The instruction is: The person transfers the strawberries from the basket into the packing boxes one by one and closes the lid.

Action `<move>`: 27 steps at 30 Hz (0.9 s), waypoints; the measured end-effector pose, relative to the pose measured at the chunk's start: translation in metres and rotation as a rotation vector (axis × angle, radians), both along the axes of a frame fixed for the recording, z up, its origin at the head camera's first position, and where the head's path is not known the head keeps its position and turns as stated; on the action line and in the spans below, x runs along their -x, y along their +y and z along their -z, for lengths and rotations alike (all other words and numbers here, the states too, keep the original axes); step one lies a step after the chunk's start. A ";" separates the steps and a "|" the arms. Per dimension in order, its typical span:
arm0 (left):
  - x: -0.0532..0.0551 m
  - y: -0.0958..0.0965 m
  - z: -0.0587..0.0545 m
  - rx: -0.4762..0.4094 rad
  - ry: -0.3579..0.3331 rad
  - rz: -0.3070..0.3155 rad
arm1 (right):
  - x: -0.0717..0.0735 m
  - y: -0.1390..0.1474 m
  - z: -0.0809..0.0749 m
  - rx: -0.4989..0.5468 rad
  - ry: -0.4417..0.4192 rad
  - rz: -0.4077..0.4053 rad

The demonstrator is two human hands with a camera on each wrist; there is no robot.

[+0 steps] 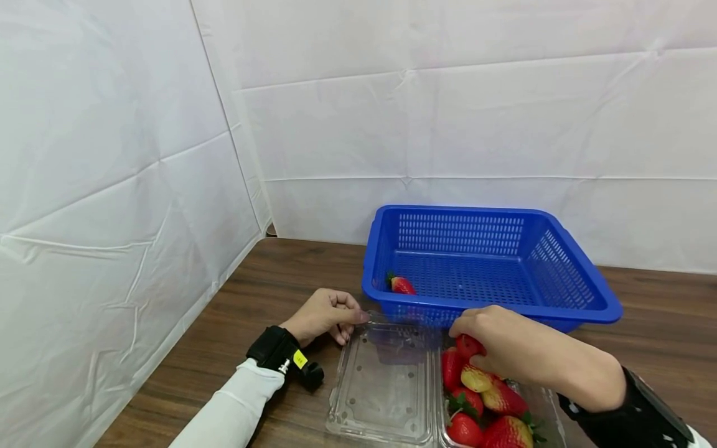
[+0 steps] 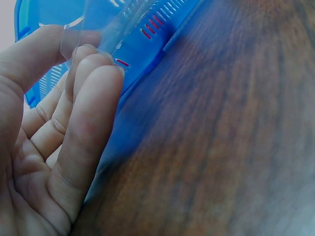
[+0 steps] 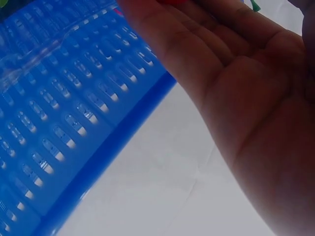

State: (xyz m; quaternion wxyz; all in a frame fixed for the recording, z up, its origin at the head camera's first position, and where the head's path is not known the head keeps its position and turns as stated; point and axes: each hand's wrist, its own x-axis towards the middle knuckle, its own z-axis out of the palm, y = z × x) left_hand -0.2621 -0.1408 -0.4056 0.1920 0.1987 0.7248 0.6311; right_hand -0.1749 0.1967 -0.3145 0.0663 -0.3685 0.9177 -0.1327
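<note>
A hinged clear plastic clamshell box lies on the table, its lid [image 1: 386,392] folded out to the left. My left hand [image 1: 323,317] pinches the lid's far left corner between thumb and fingers; the left wrist view shows the thin plastic edge [image 2: 73,37] there. Several red strawberries, some with pale yellow patches, fill the box's base [image 1: 551,414] on the right. Over its far end, my right hand [image 1: 501,339] holds a red strawberry [image 1: 469,347] in its fingers. In the right wrist view, only a sliver of red shows beside the fingers.
Right behind the clamshell stands a blue perforated basket [image 1: 465,274], its near rim close to both hands. One strawberry [image 1: 402,285] lies in its near left corner. White sheeting [image 1: 448,124] hangs behind and to the left of the wooden table [image 1: 313,261].
</note>
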 end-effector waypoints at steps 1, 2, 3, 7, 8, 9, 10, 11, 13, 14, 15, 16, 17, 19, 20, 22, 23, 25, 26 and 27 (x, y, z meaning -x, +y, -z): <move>0.000 0.000 0.000 0.001 0.001 0.000 | 0.000 0.000 0.000 -0.001 -0.004 0.004; 0.000 0.000 0.000 0.002 0.002 0.000 | 0.000 -0.001 0.000 -0.003 -0.011 0.010; 0.000 0.000 0.000 0.003 0.001 -0.001 | 0.000 -0.001 0.000 -0.004 -0.015 0.013; 0.001 -0.001 0.001 0.004 -0.002 -0.003 | 0.000 -0.003 0.001 -0.003 -0.018 0.016; 0.001 -0.001 0.001 0.003 0.000 -0.001 | 0.000 -0.004 0.001 -0.003 -0.015 0.016; 0.001 -0.001 0.002 0.002 0.000 0.000 | 0.000 -0.004 0.001 -0.004 -0.015 0.017; 0.001 -0.001 0.002 0.001 0.001 0.001 | 0.000 -0.005 0.001 -0.004 -0.015 0.017; 0.001 -0.001 0.002 0.001 0.002 0.003 | 0.000 -0.005 0.002 -0.004 -0.016 0.018; 0.001 -0.001 0.002 -0.001 0.004 0.007 | 0.000 -0.006 0.002 -0.007 -0.015 0.021; 0.000 -0.001 0.002 -0.003 0.005 0.010 | 0.000 -0.006 0.002 -0.008 -0.014 0.021; 0.000 -0.001 0.001 -0.003 0.005 0.010 | 0.000 -0.006 0.002 -0.009 -0.016 0.023; 0.000 -0.001 0.001 -0.005 0.006 0.011 | 0.000 -0.006 0.002 -0.009 -0.016 0.024; 0.000 -0.001 0.001 -0.004 0.007 0.010 | 0.000 -0.007 0.002 -0.006 -0.016 0.024; 0.000 -0.001 0.001 -0.002 0.007 0.009 | 0.000 -0.007 0.002 -0.005 -0.024 0.027; 0.001 -0.001 0.001 -0.002 0.009 0.009 | 0.000 -0.007 0.002 -0.004 -0.025 0.027; 0.001 -0.001 0.001 -0.001 0.009 0.010 | -0.001 -0.008 0.002 -0.006 -0.030 0.032; 0.001 -0.001 0.001 0.000 0.008 0.011 | -0.001 -0.008 0.002 -0.007 -0.031 0.032; 0.001 -0.001 0.001 -0.003 0.009 0.015 | -0.001 -0.008 0.002 -0.012 -0.032 0.036; 0.000 -0.001 0.000 -0.005 0.009 0.016 | -0.002 -0.008 0.001 -0.014 -0.032 0.038; 0.000 -0.001 0.000 -0.005 0.008 0.015 | -0.002 -0.008 0.001 -0.016 -0.031 0.040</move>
